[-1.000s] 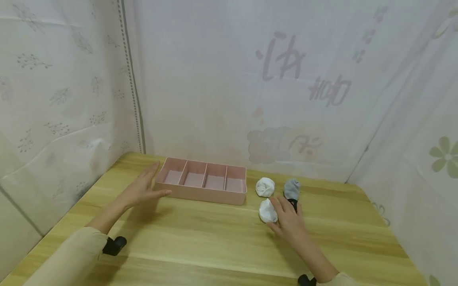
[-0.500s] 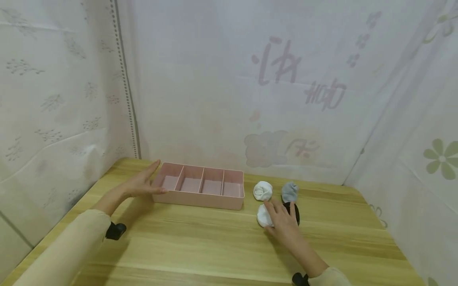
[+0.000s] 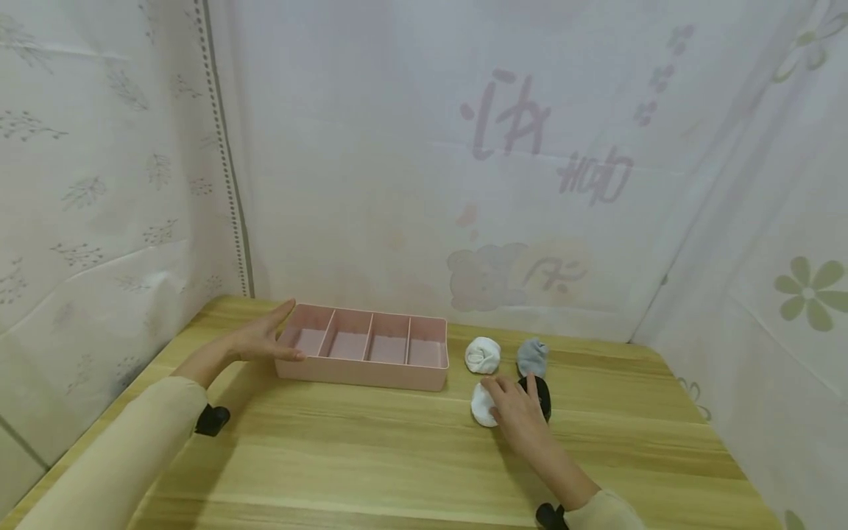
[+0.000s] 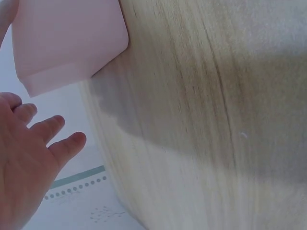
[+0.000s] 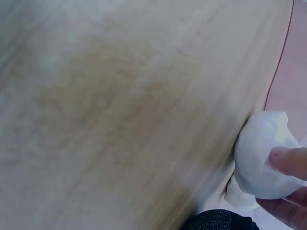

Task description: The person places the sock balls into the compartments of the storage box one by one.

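A pink box with several compartments stands toward the back of the table. At its left end is my left hand, thumb by the front wall and fingers spread; in the left wrist view the fingers show a gap from the box end. My right hand pinches a white rolled-up sock; the right wrist view shows the thumb pressed on this white sock, fingers partly behind it. Close by lie a second white rolled sock, a grey one and a black one, partly hidden by the hand.
The wooden table stretches in front of the box and socks. Pale printed curtains hang behind it and on both sides. A black wrist device sits at the left sleeve, another at the right.
The right hand's fingers have drawn in on the front white sock, and more of the black sock shows than a second ago. The left hand stays at the box; the head view has shifted slightly.
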`<act>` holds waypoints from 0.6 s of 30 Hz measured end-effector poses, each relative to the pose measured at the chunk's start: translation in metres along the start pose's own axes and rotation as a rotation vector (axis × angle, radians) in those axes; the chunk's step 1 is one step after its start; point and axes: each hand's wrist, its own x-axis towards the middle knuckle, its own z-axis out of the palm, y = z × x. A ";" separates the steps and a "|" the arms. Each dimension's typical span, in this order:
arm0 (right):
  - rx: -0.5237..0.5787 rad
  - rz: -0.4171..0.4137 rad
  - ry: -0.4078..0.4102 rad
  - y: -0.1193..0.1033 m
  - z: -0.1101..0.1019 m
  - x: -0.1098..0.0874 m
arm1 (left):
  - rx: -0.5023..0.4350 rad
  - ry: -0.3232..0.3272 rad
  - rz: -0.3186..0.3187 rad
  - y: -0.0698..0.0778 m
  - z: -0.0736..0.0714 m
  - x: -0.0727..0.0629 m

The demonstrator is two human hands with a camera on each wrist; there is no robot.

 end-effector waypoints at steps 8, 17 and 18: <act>0.022 -0.006 0.049 0.002 0.001 0.005 | 0.033 -0.046 -0.067 0.005 -0.001 -0.002; 0.303 0.067 0.263 -0.003 -0.010 0.037 | 0.044 -0.056 -0.082 0.006 -0.002 -0.001; 0.331 0.074 0.284 -0.004 -0.010 0.043 | 0.041 -0.056 -0.082 0.005 -0.001 -0.001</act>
